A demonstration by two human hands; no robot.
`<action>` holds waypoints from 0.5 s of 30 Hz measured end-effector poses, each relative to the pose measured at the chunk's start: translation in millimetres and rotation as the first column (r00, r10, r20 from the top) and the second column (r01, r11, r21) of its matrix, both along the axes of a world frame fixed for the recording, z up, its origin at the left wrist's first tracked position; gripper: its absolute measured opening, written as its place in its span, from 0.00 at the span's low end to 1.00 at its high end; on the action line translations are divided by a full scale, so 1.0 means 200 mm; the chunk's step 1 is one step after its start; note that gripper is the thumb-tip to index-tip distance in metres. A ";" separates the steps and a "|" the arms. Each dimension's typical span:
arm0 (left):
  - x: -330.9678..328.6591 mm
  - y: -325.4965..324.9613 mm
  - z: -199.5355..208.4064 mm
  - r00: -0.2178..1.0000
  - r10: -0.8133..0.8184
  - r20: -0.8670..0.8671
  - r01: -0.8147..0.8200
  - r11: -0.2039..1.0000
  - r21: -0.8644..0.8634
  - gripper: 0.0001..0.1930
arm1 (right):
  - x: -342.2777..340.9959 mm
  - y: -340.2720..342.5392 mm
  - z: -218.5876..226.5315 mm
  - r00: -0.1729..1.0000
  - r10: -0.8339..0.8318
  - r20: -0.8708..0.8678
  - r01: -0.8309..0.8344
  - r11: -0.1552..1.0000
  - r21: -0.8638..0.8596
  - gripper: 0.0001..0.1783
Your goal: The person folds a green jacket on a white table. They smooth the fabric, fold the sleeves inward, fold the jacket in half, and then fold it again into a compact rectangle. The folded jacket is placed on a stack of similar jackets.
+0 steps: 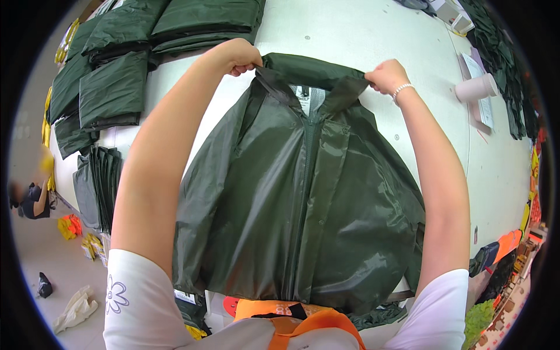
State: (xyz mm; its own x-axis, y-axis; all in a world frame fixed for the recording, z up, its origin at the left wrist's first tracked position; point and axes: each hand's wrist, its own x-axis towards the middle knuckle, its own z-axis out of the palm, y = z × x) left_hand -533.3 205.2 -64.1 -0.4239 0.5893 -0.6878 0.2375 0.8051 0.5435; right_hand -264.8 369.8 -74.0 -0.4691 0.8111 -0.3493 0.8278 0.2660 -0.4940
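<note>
Holding one dark green jacket (256, 192), glossy, front upward, by its collar (312, 69); clock face centred on the jacket, twelve pointing away from me. Item: my left hand (238, 57), at eleven, fingers pinched narrow on one end of the collar. Item: my right hand (389, 77), between one and two, likewise pinched on the other end; a pale beaded bracelet (402, 90) at its wrist. Item: jacket body, running from the grip toward six, hem nearest me; long axis roughly twelve to six, marked by the front placket (325, 192). Neither hand distinctly nearer: one to each collar end, neck opening between, a pale label (304, 104) showing inside. Sleeves down the sides, toward eight and four. How much cloth bears on the white table (344, 29), I cannot tell. Surroundings: folded dark green stacks (114, 87) at ten; a row of thin folded pieces (96, 186) at nine; a white cup (475, 88) at two, beside a sheet of paper (485, 114), apart from my right hand.
</note>
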 end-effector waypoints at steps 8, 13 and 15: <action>0.34 0.04 0.00 0.602 0.066 -0.796 0.226 0.942 0.249 0.13 | -0.08 -0.14 0.06 0.950 0.030 -0.310 0.070 0.949 0.307 0.08; 0.34 -0.07 -0.16 0.930 0.297 0.214 -0.361 0.644 0.674 0.32 | 0.02 -0.26 -0.16 0.893 -0.009 -0.451 0.141 0.955 0.260 0.14; 0.40 -0.27 -0.16 0.968 0.247 0.043 -0.187 0.594 0.783 0.25 | 0.12 -0.50 -0.14 0.806 0.169 -0.568 0.122 0.891 0.438 0.15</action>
